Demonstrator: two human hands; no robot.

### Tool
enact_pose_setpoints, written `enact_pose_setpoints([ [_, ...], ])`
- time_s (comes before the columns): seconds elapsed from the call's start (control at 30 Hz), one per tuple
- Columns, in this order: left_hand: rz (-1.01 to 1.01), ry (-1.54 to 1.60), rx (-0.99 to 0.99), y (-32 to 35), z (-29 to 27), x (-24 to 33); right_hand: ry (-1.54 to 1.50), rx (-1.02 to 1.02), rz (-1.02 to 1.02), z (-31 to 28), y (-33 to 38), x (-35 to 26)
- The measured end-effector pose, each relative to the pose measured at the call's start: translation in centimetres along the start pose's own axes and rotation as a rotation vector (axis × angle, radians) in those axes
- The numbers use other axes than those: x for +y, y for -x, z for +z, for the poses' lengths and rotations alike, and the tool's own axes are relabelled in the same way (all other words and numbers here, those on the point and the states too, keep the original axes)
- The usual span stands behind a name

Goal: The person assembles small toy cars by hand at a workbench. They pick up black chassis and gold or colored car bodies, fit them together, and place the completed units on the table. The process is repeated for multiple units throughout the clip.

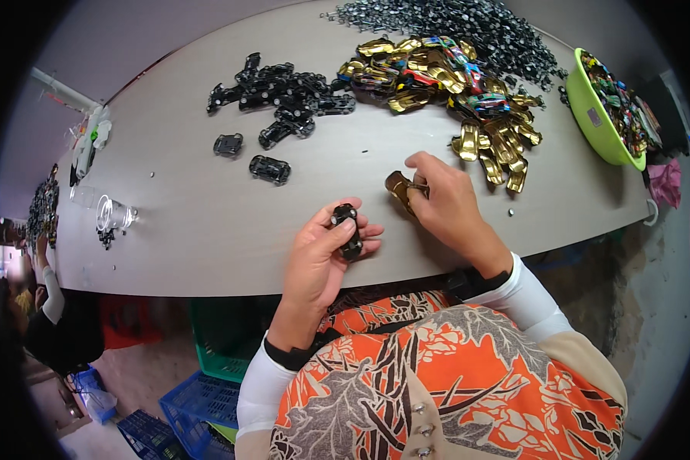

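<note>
My left hand (311, 264) is closed around a small black toy car chassis (351, 247), with the thumb pressed on its upper face. To its right, my right hand (451, 201) pinches a gold toy car shell (398, 186) near the table's front edge. The two pieces are apart. Beyond my left hand lies a heap of black toy car chassis (287, 88), with a single chassis (270, 169) and another loose one (228, 144) nearer to me. Past my right hand, gold car shells (506, 142) spread out from a larger pile of gold and coloured shells (410, 96).
A large mound of small dark parts (468, 27) covers the far side of the table (207, 230). A lime green basin (590, 100) of coloured pieces stands at the right edge. On the left is a clear cup (115, 212). Green (215, 337) and blue crates (188, 414) sit below; another person (54, 322) works far left.
</note>
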State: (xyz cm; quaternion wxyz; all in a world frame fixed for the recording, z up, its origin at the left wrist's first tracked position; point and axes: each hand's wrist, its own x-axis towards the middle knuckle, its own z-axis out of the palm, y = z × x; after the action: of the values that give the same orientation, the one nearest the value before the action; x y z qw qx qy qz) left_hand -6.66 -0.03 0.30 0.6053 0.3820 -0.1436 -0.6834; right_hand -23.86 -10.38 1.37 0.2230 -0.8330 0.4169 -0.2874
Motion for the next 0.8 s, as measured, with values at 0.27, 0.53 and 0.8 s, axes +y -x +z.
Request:
enact_pose_setpoints([
  [0.27,0.105,0.008,0.080,0.1,0.8,-0.9,-0.022,0.053,-0.298,2.8,1.5,-3.7],
  [0.53,0.142,0.021,0.059,0.2,0.7,-1.1,-0.636,-0.173,0.022,1.5,1.8,-3.3],
  [0.8,0.030,-0.092,0.008,0.7,0.4,0.0,-1.011,-0.286,0.320,-1.2,0.9,-1.6],
])
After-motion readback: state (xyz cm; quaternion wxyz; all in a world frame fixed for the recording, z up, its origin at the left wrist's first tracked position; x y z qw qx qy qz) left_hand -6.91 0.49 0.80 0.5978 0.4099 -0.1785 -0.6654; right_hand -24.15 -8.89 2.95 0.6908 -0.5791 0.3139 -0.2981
